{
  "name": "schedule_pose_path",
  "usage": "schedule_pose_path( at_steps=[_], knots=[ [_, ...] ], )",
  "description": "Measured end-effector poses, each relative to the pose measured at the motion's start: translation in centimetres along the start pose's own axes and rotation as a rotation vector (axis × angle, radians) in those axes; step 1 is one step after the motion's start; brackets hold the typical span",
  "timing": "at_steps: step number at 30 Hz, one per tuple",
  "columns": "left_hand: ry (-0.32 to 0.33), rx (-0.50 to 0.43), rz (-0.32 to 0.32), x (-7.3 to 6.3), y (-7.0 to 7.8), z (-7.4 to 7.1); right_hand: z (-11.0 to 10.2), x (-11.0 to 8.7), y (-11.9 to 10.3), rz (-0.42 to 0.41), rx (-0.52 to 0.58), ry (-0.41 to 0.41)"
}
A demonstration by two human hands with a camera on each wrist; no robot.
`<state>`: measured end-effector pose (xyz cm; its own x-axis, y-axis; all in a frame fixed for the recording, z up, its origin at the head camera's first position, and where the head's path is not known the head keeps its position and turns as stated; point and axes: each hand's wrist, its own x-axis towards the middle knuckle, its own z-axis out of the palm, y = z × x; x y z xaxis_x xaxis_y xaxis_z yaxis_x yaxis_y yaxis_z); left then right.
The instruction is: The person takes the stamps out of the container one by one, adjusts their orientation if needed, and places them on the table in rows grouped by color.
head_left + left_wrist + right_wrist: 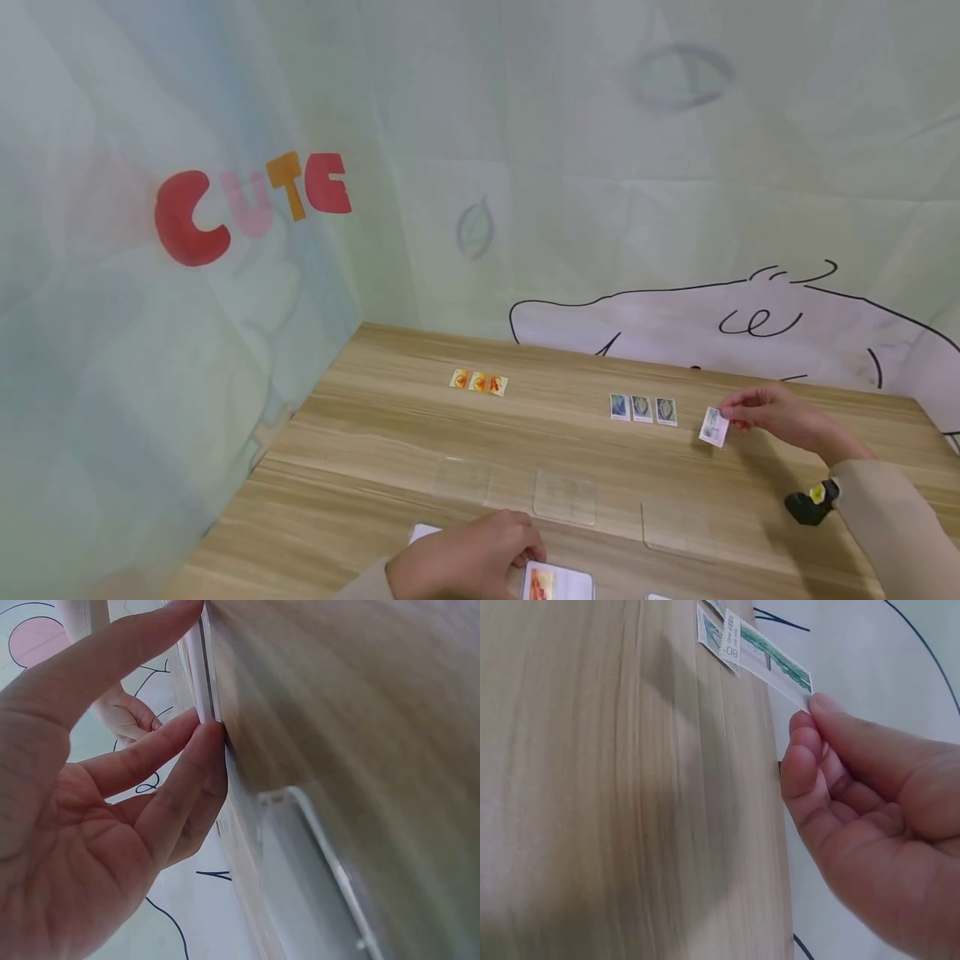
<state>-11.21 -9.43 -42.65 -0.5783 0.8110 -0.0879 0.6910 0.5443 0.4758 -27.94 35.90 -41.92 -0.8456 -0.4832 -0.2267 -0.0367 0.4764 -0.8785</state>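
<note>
My right hand (pixel 772 417) pinches a postage stamp (pixel 769 660) by one corner between thumb and fingers. The stamp has perforated edges, a green picture and the number 80. It is held over the table, just right of a row of three blue-green stamps (pixel 642 409). At the near edge, my left hand (pixel 476 557) has its thumb and fingers at the edges of a thin, flat clear case (pixel 573 585), which shows a white card and an orange stamp. Another flat case (pixel 307 877) lies to that hand's left, partly hidden by it in the head view.
Three orange-yellow stamps (pixel 478 382) lie at the back left of the wooden table (pixel 375 433). Several clear square plates, one a clear plate (pixel 564 497), lie across the middle. Printed cloth walls (pixel 570 233) rise behind and at the left.
</note>
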Motion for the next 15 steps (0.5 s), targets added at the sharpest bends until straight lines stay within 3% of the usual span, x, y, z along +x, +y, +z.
schedule_pose_path(
  at_steps=[15],
  knots=[
    [-0.009, 0.008, 0.01, 0.0, -0.1, -0.1, -0.3, 1.7, -0.2, -0.034, -0.066, -0.035]
  ],
)
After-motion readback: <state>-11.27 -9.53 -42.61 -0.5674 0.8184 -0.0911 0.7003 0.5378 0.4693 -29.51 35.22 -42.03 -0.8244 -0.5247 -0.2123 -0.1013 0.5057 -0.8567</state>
